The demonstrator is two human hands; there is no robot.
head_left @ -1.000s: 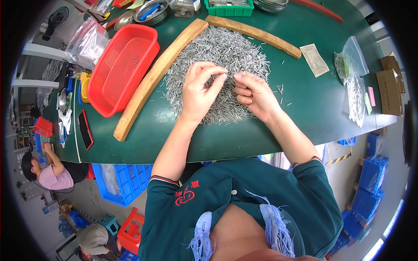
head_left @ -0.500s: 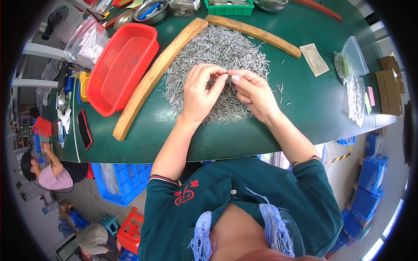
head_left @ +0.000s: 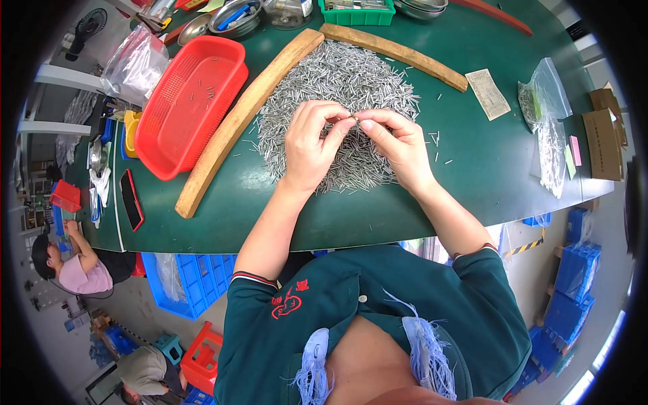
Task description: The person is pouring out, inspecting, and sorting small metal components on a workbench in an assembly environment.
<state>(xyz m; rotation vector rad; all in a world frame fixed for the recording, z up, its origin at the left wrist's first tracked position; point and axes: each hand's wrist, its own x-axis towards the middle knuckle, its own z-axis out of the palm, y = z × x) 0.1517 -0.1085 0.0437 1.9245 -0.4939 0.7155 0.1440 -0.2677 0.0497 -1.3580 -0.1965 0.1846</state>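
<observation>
A broad pile of small silvery metal pins [head_left: 337, 74] covers the middle of the green table. Above it, my left hand [head_left: 314, 142] and my right hand [head_left: 399, 143] meet fingertip to fingertip. Both are closed in a pinch, thumb against forefinger. Between the fingertips shows a tiny metal pin [head_left: 355, 118], mostly hidden by the fingers; I cannot make out its full shape. Two wooden bars [head_left: 253, 115] form a corner around the far and left sides of the pile.
Left of the bars stands a red plastic basket [head_left: 192, 101] with a few pins inside. A phone [head_left: 131, 200] lies near the left edge. At right are a paper slip [head_left: 487, 93] and a clear bag [head_left: 548, 128]. Bowls and a green bin [head_left: 356, 13] line the back.
The fingers of my right hand have shifted slightly, with the lower ones curled further out of sight. The tiny pin between the fingertips shows a little more. The rest looks unchanged.
</observation>
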